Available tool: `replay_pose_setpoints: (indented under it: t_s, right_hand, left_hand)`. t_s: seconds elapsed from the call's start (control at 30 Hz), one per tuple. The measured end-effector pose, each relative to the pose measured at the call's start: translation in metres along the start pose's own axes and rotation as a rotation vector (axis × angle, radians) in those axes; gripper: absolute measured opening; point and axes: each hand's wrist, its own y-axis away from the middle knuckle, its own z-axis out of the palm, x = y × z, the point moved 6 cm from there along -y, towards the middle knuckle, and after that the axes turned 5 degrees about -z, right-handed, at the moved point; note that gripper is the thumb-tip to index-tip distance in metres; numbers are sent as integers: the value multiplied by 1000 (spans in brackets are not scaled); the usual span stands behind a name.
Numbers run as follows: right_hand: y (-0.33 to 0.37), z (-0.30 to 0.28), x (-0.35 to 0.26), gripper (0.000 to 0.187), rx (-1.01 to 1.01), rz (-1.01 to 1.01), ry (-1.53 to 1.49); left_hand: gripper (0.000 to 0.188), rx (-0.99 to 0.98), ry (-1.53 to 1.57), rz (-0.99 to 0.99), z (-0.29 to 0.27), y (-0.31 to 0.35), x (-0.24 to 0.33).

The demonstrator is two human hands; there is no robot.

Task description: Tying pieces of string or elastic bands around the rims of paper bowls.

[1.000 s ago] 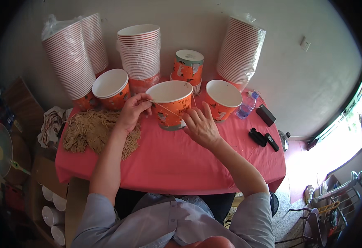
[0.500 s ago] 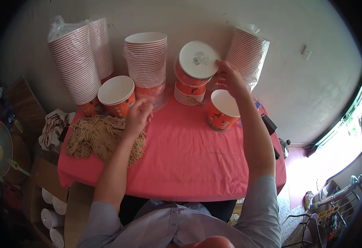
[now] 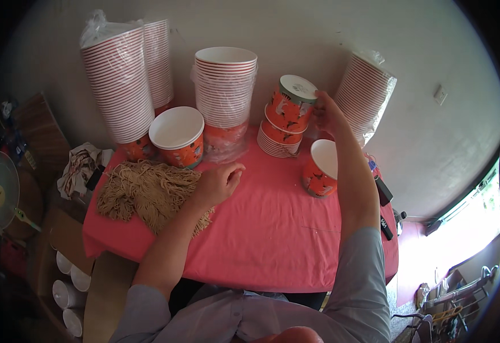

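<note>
A pink tablecloth [image 3: 273,228] covers our table against a pale wall, with tall stacks of paper bowls at the far side. Our right hand [image 3: 329,114] reaches far, fingers spread against the tilted orange bowl [image 3: 291,104] on top of a short stack; we cannot tell if it grips. Our left hand [image 3: 218,182] rests loosely curled, empty, beside the pile of tan string [image 3: 147,191].
</note>
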Motion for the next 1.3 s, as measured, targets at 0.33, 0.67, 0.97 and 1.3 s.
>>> replay_pose_setpoints:
  t_s: [0.33, 0.67, 0.97, 1.3]
  right_hand:
    - [-23, -13, 25, 56, 68, 58, 118]
    - [-54, -28, 16, 63, 152, -246, 376]
    - [-3, 114, -10, 56, 146, -634, 1572]
    - [8, 109, -14, 62, 162, -578, 1589]
  left_hand:
    - [20, 10, -42, 35, 5, 0, -3]
    - [20, 19, -61, 58, 7, -3, 1]
    - [20, 1, -70, 81, 9, 4, -4]
    - [18, 166, -98, 69, -9, 0, -1]
